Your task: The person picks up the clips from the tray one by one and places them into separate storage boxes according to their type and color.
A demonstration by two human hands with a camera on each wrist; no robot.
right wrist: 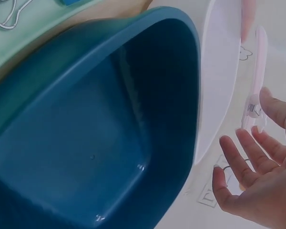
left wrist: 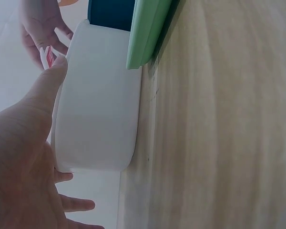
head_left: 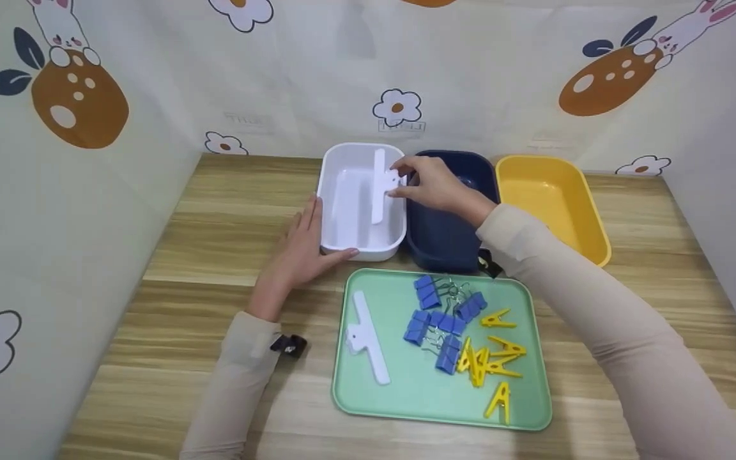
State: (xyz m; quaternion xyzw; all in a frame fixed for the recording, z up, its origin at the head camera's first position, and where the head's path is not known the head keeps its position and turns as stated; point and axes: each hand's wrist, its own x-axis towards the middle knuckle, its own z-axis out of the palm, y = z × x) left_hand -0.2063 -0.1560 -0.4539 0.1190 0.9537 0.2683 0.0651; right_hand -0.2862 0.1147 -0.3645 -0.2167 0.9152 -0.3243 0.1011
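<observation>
Pinching a white clip (head_left: 378,188) between thumb and fingertips of the right hand (head_left: 435,182), over the right side of the white box (head_left: 350,211). Touching that box with straight, spread fingers of the left hand (head_left: 301,249). Only getting the second clip (head_left: 370,337) and yellow pegs (head_left: 478,367) on the green tray (head_left: 406,402) from the head view; seeing the outer wall from the left wrist, the dark blue box (right wrist: 86,119) close-up from the right.
</observation>
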